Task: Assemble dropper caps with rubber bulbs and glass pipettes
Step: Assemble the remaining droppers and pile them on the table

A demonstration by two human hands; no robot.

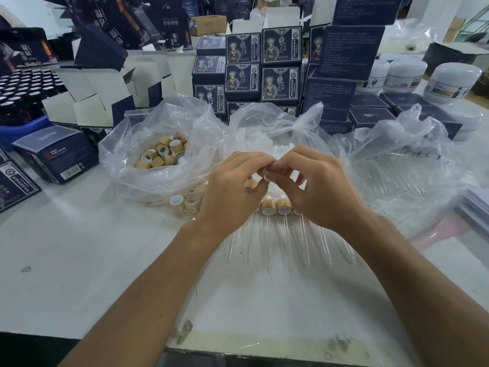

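Bamboo cap (250, 184) curled in the left hand (232, 189); right hand (315, 186) pinches a white bulb (265, 172) (partly hidden). Below: finished droppers (275, 207); beyond: bagged caps (164, 152) remain.

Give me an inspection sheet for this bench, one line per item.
Surface: white table, marked with dark specks and smudges near the front edge.
Job's things: bag of bamboo caps at left; bag of white bulbs in the middle; bag of glass pipettes at right; row of finished droppers lying below the hands.
Clutter: loose caps outside the bag; dark blue cartons stacked behind; white jars at far right.
Hands: left hand and right hand meet, pinching a small white part; a cap sits under the left fingers.
Cables: nothing seen.
Surroundings: a person partly seen behind the cartons.
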